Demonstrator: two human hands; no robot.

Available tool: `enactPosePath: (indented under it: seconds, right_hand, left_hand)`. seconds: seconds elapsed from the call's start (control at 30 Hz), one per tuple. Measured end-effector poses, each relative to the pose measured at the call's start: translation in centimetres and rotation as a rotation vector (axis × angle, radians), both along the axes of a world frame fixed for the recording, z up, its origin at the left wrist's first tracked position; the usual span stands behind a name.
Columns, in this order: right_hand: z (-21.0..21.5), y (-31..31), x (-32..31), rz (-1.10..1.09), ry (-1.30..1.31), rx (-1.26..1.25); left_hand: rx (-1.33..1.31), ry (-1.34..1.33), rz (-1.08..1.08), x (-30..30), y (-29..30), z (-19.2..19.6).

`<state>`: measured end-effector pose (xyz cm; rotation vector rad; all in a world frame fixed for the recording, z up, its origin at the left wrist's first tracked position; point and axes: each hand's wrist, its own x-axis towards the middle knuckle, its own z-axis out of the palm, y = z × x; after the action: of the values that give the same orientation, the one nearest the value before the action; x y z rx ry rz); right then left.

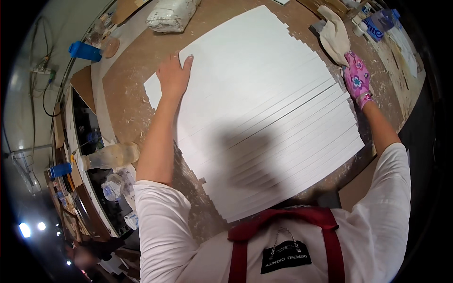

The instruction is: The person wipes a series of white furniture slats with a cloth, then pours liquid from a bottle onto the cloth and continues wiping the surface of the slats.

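Observation:
Many white sheets (255, 66) lie fanned across the brown work table, overlapping so that narrow strips of each show towards me. My bare left hand (172, 78) rests at their left edge, thumb stretched out over the white surface and fingers spread. A small white corner (153, 92) sticks out beside that hand. At the right edge, my right hand (357, 80) wears a pink flowered glove. Its fingers are closed at the lower end of a cream cloth pad (334, 35), which has a dark edge along its left side. Part of the grip is hidden.
A whitish wrapped block (172, 15) sits at the far edge. Left are a blue-capped bottle (85, 51), a cloudy plastic bottle (111, 156) and a crumpled clear bottle (113, 187). A blue-labelled bottle (377, 26) lies far right. Dried white specks mark the table (127, 89).

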<state>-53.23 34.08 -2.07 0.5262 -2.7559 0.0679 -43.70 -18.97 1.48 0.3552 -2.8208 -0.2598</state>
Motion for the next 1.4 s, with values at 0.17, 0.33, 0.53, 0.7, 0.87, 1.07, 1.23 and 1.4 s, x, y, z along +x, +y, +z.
enactPosePath:
  seconds: [0.17,0.33,0.53,0.7,0.87,1.07,1.23,1.4]
  right_hand:
    - [-0.3,0.8,0.1,0.023,0.037,-0.014]
    - [0.8,-0.4,0.6,-0.028,-0.021,0.009]
    - [0.2,0.0,0.0,0.016,0.033,0.011]
    - [0.3,0.7,0.1,0.062,0.058,-0.047]
    - [-0.5,1.2,-0.3,0.196,0.068,-0.105]
    - [-1.4,5.1,-3.4,0.297,-0.104,-0.28]
    - [-1.5,7.9,-5.7,0.279,-0.437,-0.942]
    - [1.4,6.6,-2.4,0.227,-0.474,-0.789]
  left_hand:
    - [-0.042,-0.057,0.03,0.0,1.1,0.1]
    - [-0.087,-0.174,0.129,0.1,1.3,-0.3]
    - [-0.049,-0.229,0.189,2.8,4.2,-0.7]
    - [-0.029,-0.314,0.091,8.5,12.0,0.9]
    - [0.116,-0.268,-0.284,18.1,19.7,3.4]
    - [0.25,-0.279,-0.296,29.9,29.2,6.6]
    - [-0.006,-0.345,-0.022,33.5,29.6,4.3]
    - [-0.042,-0.269,0.127,32.3,28.3,3.2]
